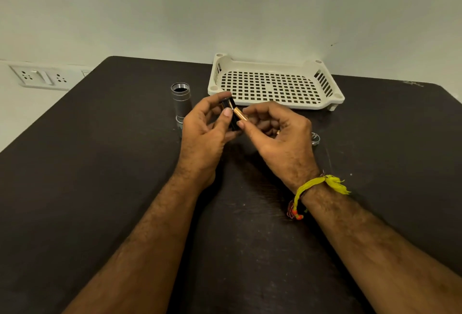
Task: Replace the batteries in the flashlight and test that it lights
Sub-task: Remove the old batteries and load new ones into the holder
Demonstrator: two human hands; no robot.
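Standing flashlight body: the silver flashlight tube (180,100) is upright on the dark table (100,163), its open threaded end facing up, dark inside; its lower part is hidden behind the left hand
Position of tube: left of the cream tray, just beyond the left hand, apart from both hands
End cap: a small silver cap (315,138) with a spring showing lies on the table just right of the right hand, partly hidden by it
Battery holder: a black battery holder (231,113) is raised above the table between the two hands
Battery: a copper-coloured battery (240,114) sits against the holder's right side, slanting down to the right; how far it is seated cannot be told
Tray: the cream perforated tray (275,83) rests at the far edge of the table against the wall, with nothing in it
Left hand: the left hand (207,131) is closed around the black holder, thumb pressed on its front, fingers curled behind
Right hand: the right hand (277,133) pinches the copper battery between thumb and curled fingers, fingertips tight on it
Wrist: a yellow thread band (315,186) circles the right wrist
Wall: a white socket plate (41,77) sits at far left
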